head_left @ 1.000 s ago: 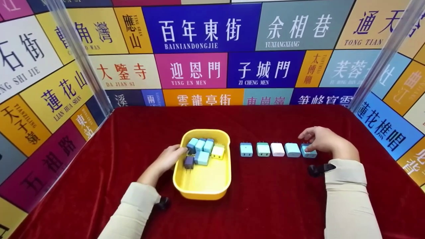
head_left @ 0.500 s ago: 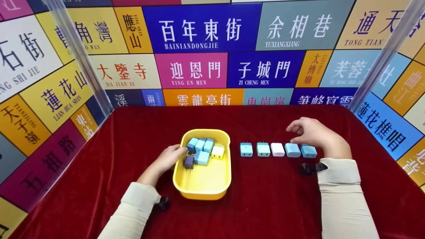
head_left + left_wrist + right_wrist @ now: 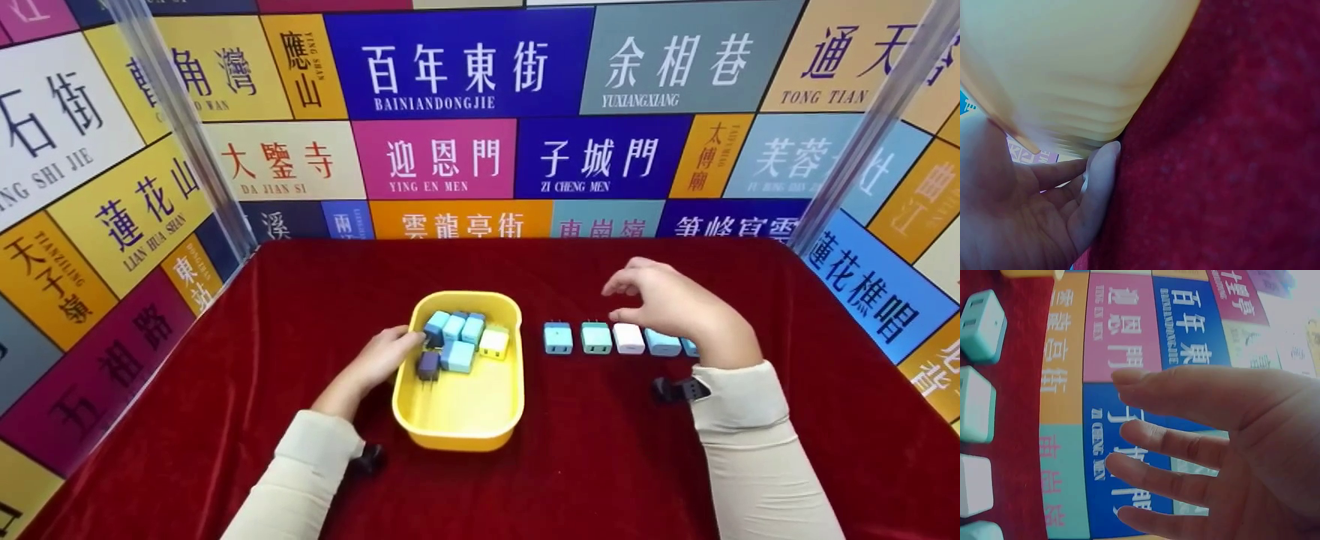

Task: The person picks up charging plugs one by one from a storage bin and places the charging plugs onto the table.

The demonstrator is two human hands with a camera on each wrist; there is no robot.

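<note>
A yellow plastic bin (image 3: 457,433) holds several USB charger plugs (image 3: 457,357) in blue, dark purple and pale yellow. At its left rim my left hand (image 3: 388,351) grips the bin's edge. In the left wrist view the left hand's fingers (image 3: 1098,194) lie against the bin's outer wall (image 3: 1089,62). My right hand (image 3: 671,304), its fingers apart, hovers over the right part of a row of chargers and holds nothing. That row includes a blue charger (image 3: 557,339), a green one (image 3: 596,339), a white one (image 3: 628,339) and a light blue one (image 3: 663,343). The rightmost charger is partly hidden by the right hand.
Dark red velvet cloth (image 3: 562,465) covers the table. Behind it and at both sides stand panels with coloured signs (image 3: 457,60). A clear upright post (image 3: 862,135) stands at the back right, and another post (image 3: 187,135) at the back left.
My right hand has let go of the rightmost blue charger, lifted slightly and moved left above the row. The left hand stays at the bin.
</note>
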